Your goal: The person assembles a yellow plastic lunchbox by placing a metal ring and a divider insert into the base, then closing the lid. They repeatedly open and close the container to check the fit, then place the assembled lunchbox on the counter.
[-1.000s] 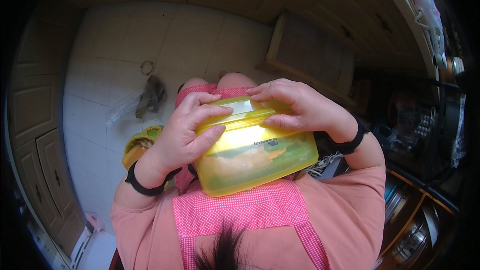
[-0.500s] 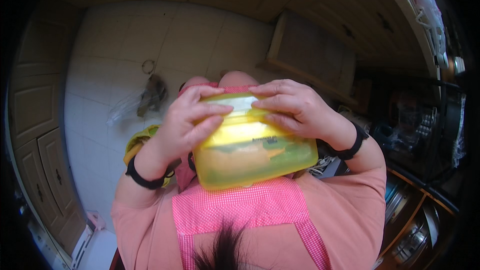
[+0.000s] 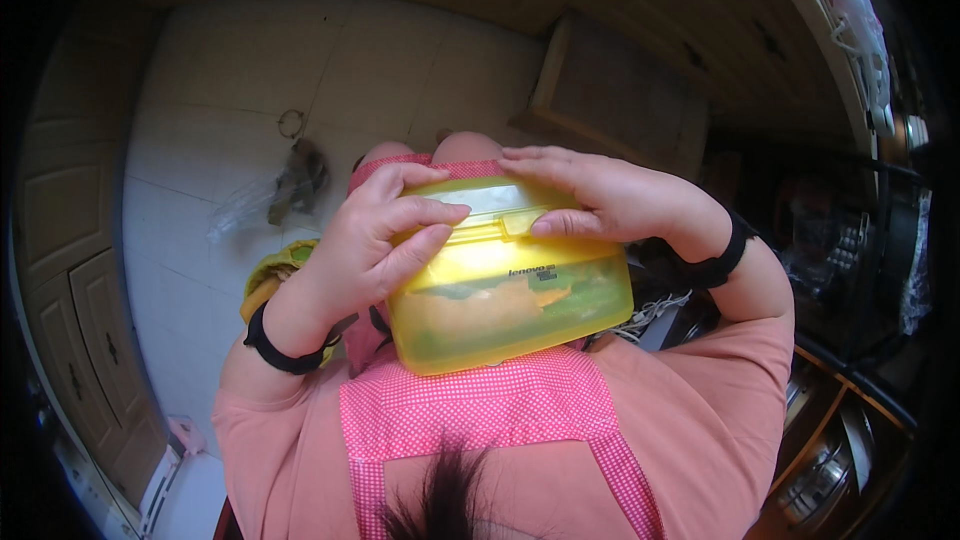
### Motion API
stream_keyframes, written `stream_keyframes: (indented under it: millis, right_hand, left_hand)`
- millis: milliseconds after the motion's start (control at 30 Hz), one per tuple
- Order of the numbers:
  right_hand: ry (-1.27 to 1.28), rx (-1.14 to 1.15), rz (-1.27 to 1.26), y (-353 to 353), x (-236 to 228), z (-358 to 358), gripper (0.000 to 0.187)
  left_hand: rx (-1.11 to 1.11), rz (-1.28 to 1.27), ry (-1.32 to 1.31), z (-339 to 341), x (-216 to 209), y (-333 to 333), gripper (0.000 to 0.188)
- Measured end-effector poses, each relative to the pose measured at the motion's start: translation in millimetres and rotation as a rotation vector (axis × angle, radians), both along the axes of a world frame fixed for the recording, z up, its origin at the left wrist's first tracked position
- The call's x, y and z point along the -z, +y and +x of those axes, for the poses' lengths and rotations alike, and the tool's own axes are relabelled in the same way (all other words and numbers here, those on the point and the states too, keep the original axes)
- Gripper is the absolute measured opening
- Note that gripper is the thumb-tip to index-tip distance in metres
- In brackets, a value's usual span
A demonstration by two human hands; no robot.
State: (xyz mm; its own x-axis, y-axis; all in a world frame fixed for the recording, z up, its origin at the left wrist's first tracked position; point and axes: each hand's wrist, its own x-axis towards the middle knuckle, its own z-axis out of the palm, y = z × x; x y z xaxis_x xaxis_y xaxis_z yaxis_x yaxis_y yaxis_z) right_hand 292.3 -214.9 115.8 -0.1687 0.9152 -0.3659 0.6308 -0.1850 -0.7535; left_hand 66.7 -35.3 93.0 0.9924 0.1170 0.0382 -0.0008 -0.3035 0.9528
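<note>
A see-through yellow plastic box (image 3: 520, 315), with a lid and a small clip, rests tilted on my lap against my apron. Pale orange and green shapes show blurred through its wall. My left hand (image 3: 385, 230) grips the box's left far corner, with thumb and index finger bent over the lid. At the right far corner my right hand (image 3: 615, 200) has its fingers stretched along the lid's far edge. Its thumb presses beside the yellow clip tab (image 3: 518, 226) on the rim. The fingers' undersides are hidden.
My pink checked apron (image 3: 470, 395) lies beneath the box. On the tiled floor ahead are a crumpled clear plastic bag (image 3: 245, 210) and a dark item (image 3: 300, 180). Wooden cabinets (image 3: 110, 340) line the left side. Shelves with metal pots (image 3: 820, 480) stand at the right.
My right hand has opened out flatter, its fingers straightening along the lid's far edge, and the clip tab now shows beside its thumb. My left hand keeps nearly the same grip.
</note>
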Motion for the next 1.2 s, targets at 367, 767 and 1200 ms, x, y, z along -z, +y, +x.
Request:
stream_keyframes:
  millis: [367,767,1200]
  right_hand:
    - [-0.100,-0.013,0.066,-10,-25,-19,0.063]
    - [-0.222,0.001,0.134,-23,-24,-35,0.066]
    - [0.061,-0.018,0.206,-20,-28,-10,0.069]
  left_hand:
    - [-0.050,0.144,-0.074,-7,-13,-13,0.020]
    - [-0.039,0.162,-0.096,-12,-19,-17,0.023]
    - [-0.025,0.156,-0.149,-17,-21,-11,0.026]
